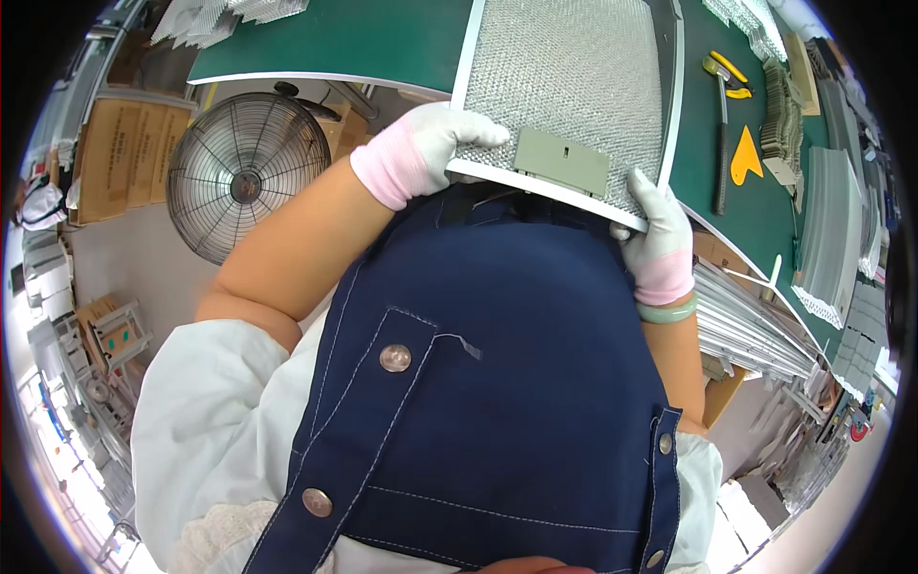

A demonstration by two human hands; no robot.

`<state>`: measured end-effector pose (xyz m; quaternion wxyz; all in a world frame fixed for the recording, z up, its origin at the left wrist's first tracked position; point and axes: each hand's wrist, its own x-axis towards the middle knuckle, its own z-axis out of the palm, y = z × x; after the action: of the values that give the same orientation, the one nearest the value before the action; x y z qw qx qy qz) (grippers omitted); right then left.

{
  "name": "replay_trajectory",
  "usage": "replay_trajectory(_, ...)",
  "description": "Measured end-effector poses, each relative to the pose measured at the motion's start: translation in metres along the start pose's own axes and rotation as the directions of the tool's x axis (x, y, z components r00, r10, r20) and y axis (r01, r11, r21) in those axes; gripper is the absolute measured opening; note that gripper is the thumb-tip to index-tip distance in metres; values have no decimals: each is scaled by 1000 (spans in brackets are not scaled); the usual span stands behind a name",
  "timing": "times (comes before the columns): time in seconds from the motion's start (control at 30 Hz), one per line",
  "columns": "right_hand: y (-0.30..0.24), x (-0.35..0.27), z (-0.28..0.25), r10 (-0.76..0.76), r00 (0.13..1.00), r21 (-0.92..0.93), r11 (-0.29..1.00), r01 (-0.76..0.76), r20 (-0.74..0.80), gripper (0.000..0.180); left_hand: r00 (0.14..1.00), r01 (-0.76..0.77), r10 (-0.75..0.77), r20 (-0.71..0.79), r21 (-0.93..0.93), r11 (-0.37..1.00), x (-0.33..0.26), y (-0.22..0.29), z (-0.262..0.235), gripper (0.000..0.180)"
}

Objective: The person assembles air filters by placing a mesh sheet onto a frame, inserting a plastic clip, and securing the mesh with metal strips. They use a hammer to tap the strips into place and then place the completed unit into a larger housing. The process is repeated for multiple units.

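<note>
A metal mesh filter panel in a white frame lies tilted over the near edge of the green table, close to my apron. My left hand, in a white glove with a pink cuff, grips the frame's near left corner, thumb stretched over the mesh. At the near right corner, my gloved right hand holds the frame with the thumb on top. Between them, a grey-green rectangular plate with a small slot sits along the near edge of the panel. The fingers under the frame are hidden.
On the green table to the right lie a hammer, yellow-handled pliers, a yellow pointed piece and a stack of grey-green plates. A black fan stands at left. Metal strips are stacked below right.
</note>
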<state>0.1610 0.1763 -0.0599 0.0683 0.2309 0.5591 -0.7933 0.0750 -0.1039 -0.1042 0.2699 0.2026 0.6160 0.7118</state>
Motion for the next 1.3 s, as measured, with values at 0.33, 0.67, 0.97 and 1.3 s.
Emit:
replay_trajectory(0.33,15,2,-8,-21,1000,-147,989,18,-21,19,865,138,-405,-297,-635,760,3,15,28,32)
replay_trajectory(0.67,23,1,4,25,999,-40,999,-26,-26,18,935,234,-290,-203,-262,936,1,7,3,35)
replay_trajectory(0.97,41,16,-27,-362,899,-484,758,438,246,27,903,282,-383,-193,-406,869,4,15,7,26)
replay_trajectory(1.3,12,12,-13,-235,970,-372,907,198,-56,29,943,323,-333,7,-264,909,-11,21,7,39)
